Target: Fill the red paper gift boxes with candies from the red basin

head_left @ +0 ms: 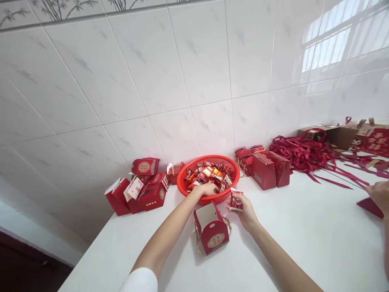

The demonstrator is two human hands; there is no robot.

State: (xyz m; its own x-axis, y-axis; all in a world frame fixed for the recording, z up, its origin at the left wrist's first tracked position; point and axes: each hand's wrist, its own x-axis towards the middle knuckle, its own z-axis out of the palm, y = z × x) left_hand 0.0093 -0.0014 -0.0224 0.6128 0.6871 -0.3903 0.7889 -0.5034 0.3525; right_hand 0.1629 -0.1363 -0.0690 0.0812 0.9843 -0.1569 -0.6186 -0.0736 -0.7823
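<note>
My left hand [209,189] reaches over the near rim of a red plastic basket [181,184]. Its fingertips go down among the wrapped candies [217,173] and are hidden there. Just right of the basket, my right hand [247,213] is closed on a small red-and-white candy packet [236,201], held above the table. Between my forearms stands a red gift box [212,235] with a round gold emblem on its front. Its top is open, showing the pale inside, and twisted cord handles hang at both sides.
Red boxes [152,196] are piled at the left, and more upright red boxes [266,170] stand right of the basket. Beyond lie a heap of dark red ribbons [300,154] and a cardboard box [345,137]. Another person's hand [378,196] is at the right edge. A tiled wall [209,125] backs the table.
</note>
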